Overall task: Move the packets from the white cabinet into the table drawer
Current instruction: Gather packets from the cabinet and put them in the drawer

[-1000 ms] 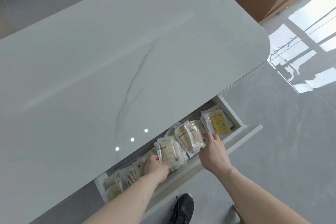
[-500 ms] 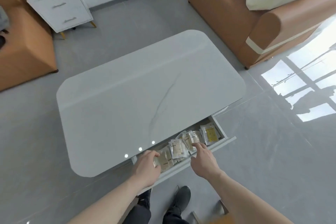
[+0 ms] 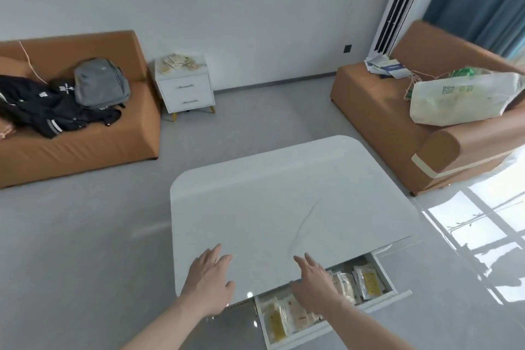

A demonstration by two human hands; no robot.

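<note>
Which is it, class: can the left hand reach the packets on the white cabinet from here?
Probably not: the left hand hangs open over the table, while those packets lie on the white cabinet across open floor.

Drawer packets (image 3: 345, 287) partly behind right hand (image 3: 314, 288), perhaps blurred.

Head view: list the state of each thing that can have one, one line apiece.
Table drawer: pulled open, packets lying inside.
Packets in the drawer: lying flat, overlapping.
Cabinet drawers: both shut.
Packets on the white cabinet: loose pile on top, not yet moved.
Left hand: empty, fingers spread over the table top.
Right hand: empty, fingers relaxed, over the open drawer.
Grey backpack: lying on the sofa, closed.
</note>
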